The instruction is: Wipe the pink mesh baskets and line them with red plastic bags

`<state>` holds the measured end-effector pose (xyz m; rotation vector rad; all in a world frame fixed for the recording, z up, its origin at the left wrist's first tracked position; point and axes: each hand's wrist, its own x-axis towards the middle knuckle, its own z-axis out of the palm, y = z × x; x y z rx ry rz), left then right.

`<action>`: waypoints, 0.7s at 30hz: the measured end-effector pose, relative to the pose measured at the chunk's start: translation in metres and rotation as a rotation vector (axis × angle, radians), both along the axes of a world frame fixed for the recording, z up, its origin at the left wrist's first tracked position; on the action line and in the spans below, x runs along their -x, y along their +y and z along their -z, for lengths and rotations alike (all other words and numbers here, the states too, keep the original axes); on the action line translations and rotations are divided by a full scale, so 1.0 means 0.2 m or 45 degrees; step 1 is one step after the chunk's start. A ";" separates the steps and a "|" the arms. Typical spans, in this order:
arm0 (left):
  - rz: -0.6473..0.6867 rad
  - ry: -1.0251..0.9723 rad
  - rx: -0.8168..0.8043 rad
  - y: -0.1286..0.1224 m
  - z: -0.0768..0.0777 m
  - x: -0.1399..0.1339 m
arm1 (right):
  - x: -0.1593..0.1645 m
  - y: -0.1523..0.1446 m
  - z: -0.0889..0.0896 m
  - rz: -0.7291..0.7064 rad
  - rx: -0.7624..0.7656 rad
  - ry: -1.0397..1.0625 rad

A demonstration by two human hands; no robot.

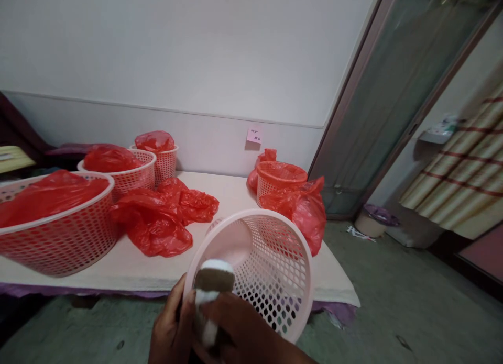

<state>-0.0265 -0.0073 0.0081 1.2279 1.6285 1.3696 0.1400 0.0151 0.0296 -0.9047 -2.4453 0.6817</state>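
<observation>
A pale pink perforated plastic basket (306,259) is tilted at the front edge of the white-topped bed or table, its open mouth turned toward me. My left hand (170,322) is closed round the left side of its rim. In my right hand (236,317) is a brown-and-white striped cloth (214,280), gripped just inside the basket's mouth near the left rim. The lower part of the cloth and some of my fingers are dark and partly hidden. Behind the basket lie loose red plastic bags (161,222).
To the left stand several pink baskets, including a large one (58,249), with red bags inside. A red-lined basket (271,186) and a bulging red bag (308,212) sit at the right. A waste bin (371,222) stands on the floor near a glass door (365,102).
</observation>
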 end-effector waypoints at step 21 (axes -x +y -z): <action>0.071 -0.029 -0.170 0.14 -0.16 0.01 | -0.08 -0.12 0.42 0.313 -0.844 -0.438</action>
